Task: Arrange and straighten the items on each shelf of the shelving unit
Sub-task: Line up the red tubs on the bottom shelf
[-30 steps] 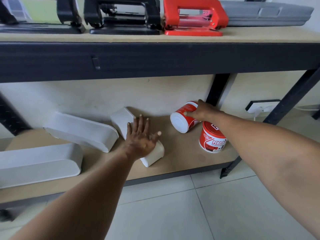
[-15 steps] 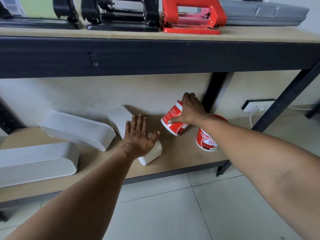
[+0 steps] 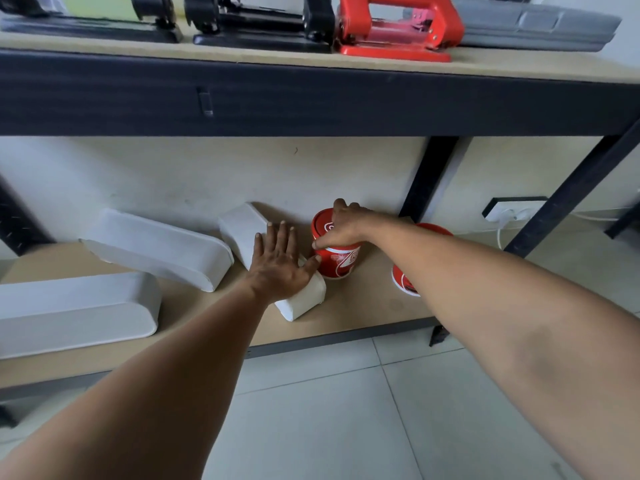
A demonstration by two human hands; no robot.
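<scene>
On the lower shelf [image 3: 367, 306] a red and white tub [image 3: 341, 263] stands upright, and my right hand [image 3: 341, 225] grips it from above, fingers curled over its lid. A second red tub [image 3: 403, 278] stands to its right, mostly hidden behind my right forearm. My left hand [image 3: 282, 263] rests flat with straight fingers on a skewed white oblong box [image 3: 242, 226]. Two more white oblong boxes lie to the left: one angled [image 3: 156, 247], one at the shelf's front left [image 3: 72, 313].
The upper shelf [image 3: 311, 95] carries black hole punches [image 3: 256, 26], a red hole punch [image 3: 398, 29] and a grey case [image 3: 533, 26]. A black upright post [image 3: 427, 181] stands behind the tubs. A wall socket with a plug [image 3: 512, 211] sits at right. Tiled floor lies below.
My right hand has tipped the tub from lying on its side to upright and moved it slightly left. My left hand has stayed on the white box.
</scene>
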